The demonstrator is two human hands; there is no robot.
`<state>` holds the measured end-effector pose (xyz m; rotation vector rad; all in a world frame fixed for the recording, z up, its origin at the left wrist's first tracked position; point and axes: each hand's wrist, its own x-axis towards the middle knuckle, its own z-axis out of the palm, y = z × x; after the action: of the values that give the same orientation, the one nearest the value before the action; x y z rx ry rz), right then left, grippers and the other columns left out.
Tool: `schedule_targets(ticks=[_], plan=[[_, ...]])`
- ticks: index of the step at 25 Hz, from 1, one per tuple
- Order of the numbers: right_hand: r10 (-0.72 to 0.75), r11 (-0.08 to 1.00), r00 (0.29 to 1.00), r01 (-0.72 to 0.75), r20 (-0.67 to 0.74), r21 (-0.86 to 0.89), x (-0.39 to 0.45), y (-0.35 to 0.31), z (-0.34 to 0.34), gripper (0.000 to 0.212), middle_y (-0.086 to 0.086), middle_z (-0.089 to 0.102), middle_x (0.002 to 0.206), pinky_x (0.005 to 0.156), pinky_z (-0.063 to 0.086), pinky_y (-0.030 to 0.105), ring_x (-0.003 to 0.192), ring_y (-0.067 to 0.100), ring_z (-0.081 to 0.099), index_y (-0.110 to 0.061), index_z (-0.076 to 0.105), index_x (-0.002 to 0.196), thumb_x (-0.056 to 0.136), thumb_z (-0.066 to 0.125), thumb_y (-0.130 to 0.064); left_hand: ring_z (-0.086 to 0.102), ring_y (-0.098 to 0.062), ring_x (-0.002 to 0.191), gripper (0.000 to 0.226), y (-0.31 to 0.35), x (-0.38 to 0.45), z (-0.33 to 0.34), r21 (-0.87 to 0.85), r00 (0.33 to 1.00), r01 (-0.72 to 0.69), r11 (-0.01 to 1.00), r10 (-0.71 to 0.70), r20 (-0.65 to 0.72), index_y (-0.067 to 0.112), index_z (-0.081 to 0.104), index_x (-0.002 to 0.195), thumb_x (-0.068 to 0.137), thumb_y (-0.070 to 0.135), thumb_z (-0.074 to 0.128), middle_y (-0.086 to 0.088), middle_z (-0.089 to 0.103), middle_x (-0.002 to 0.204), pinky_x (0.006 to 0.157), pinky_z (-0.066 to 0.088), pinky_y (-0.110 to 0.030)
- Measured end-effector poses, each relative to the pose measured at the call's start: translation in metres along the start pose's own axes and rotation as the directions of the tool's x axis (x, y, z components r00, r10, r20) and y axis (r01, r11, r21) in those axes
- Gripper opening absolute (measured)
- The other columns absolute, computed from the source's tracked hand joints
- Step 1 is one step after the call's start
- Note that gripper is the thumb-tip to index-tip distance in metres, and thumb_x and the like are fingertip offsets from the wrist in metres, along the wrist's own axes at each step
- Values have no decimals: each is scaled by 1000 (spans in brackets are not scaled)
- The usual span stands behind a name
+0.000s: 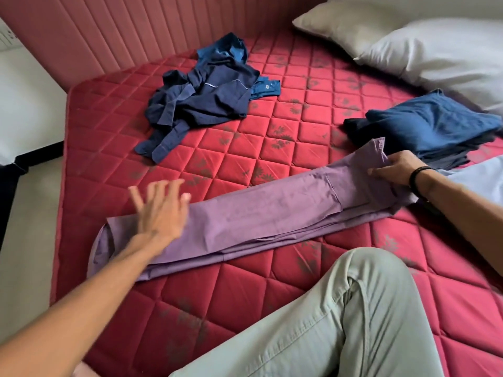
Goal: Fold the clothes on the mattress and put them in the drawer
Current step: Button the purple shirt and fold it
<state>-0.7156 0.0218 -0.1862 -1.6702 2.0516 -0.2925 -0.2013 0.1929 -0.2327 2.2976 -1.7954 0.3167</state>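
a purple garment [272,213], folded lengthwise into a long narrow strip, is laid across the red quilted mattress [272,137], running from about 8 o'clock up to about 2 o'clock of the view. the left hand [160,210] is seen over the strip's 8 o'clock end with its fingers spread and straight; it is blurred, and whether the palm touches the cloth cannot be told. the right hand [392,167] is placed at the strip's 2 o'clock end, where the cloth's collar end is pinched between thumb and curled fingers and is lifted slightly off the mattress. a dark band [416,178] is worn on the right wrist. the two hands are held well apart, one at each end of the strip.

a crumpled heap of dark blue clothes [201,102] is found toward 11 o'clock on the mattress, well apart from the strip. a stack of folded blue clothes [424,126] is set at 2 o'clock, just beyond the right hand. two pillows are seen at 1 o'clock, a beige pillow [351,25] behind a white pillow [441,53]. a bent knee in pale green trousers [353,317] is seen at 5 o'clock, on the mattress. a pink padded headboard [122,31] is seen along the far edge, from 10 to 12 o'clock.
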Motion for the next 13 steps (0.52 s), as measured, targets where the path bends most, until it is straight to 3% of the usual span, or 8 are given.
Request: schedule_targets(ticks=[3,5,6,7,9,10,11,13], plan=[[-121,989,992,116,-48,-89,-16,-40,-19,32,11,57,73,68,40,35,73,28,54,-9,60,69,84,81,-29,46,-29,139,51,87,-17,4,-181,948,-317,931,319,-17,25,53,143,102,51,40,-6,53,146,119,17,-63],[-181,980,979,173,-90,-95,-40,-83,-27,32,12,58,77,68,39,34,75,29,56,-10,56,71,79,79,-31,58,-27,131,58,130,-32,10,-399,941,-313,862,339,-7,22,62,137,100,58,38,-5,64,137,119,30,-55],[-226,971,970,217,-85,-101,-55,-105,-26,31,12,61,79,68,39,32,75,29,58,-11,58,74,77,79,-33,64,-25,123,60,147,-36,9,-562,964,-209,801,266,21,22,67,132,98,63,38,-3,71,128,114,39,-49],[-283,954,957,276,-54,-114,-71,-126,-19,28,11,63,79,67,40,31,75,30,60,-13,60,74,76,78,-35,69,-23,115,62,162,-38,2,-738,979,-6,675,154,132,25,70,124,96,70,38,-2,75,119,108,47,-45],[-432,896,898,438,88,-69,-100,-159,6,22,8,68,78,65,45,30,75,28,65,-18,62,72,80,77,-33,71,-26,105,74,185,-27,-28,-869,876,479,127,-2,483,28,75,110,87,87,37,-3,78,106,99,55,-46],[-475,877,857,481,199,24,-111,-170,22,19,7,72,81,65,51,31,75,26,68,-20,66,74,83,77,-32,71,-28,102,80,190,-19,-41,-741,764,642,-196,75,641,22,75,109,84,89,38,-7,77,104,94,57,-45],[-496,868,817,475,295,144,-120,-178,38,17,6,75,82,66,58,34,74,23,72,-18,70,78,87,77,-31,70,-30,99,85,190,-11,-49,-578,680,712,-399,189,708,14,73,111,83,87,41,-11,75,104,89,59,-41],[-530,844,808,474,256,251,-116,-177,67,22,8,77,82,70,63,41,77,28,75,-11,74,85,94,70,-31,72,-30,92,80,180,-2,-46,-452,637,719,-527,242,732,3,73,110,88,76,51,-18,75,104,88,59,-38]])
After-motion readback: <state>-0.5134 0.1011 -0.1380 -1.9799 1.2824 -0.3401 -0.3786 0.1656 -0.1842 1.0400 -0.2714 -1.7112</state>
